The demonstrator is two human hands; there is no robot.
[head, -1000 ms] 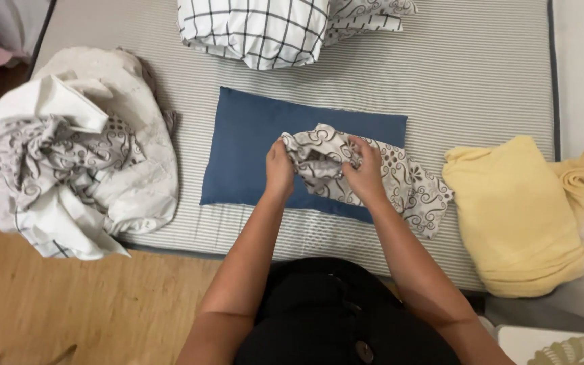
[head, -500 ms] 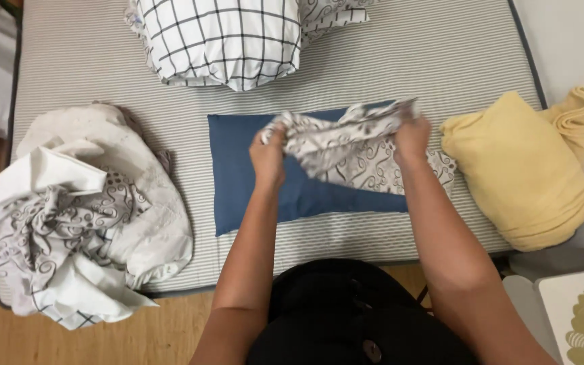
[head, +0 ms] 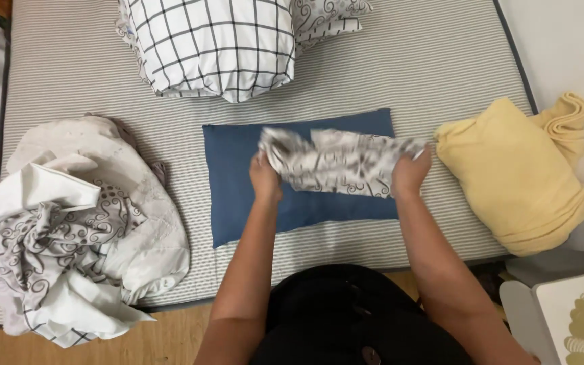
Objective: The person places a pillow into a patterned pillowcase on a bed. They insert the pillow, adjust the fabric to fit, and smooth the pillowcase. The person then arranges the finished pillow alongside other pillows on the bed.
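The pillowcase (head: 343, 162) is thin, soft cloth, matt, white with a grey scroll print, and it creases easily where the left hand (head: 265, 179) and right hand (head: 410, 174) grip it. The blue pillow (head: 238, 182) under it is smooth, matt woven cloth. The mattress (head: 434, 74) wears a finely striped grey and white fabric, flat and dull. The checked pillow (head: 214, 44) is smooth white cotton-like cloth with black lines. The yellow blanket (head: 515, 176) looks thicker and fleecy, softly napped. The heap (head: 69, 230) is crumpled matt linen. The floor (head: 170, 341) is wood with a slight sheen.
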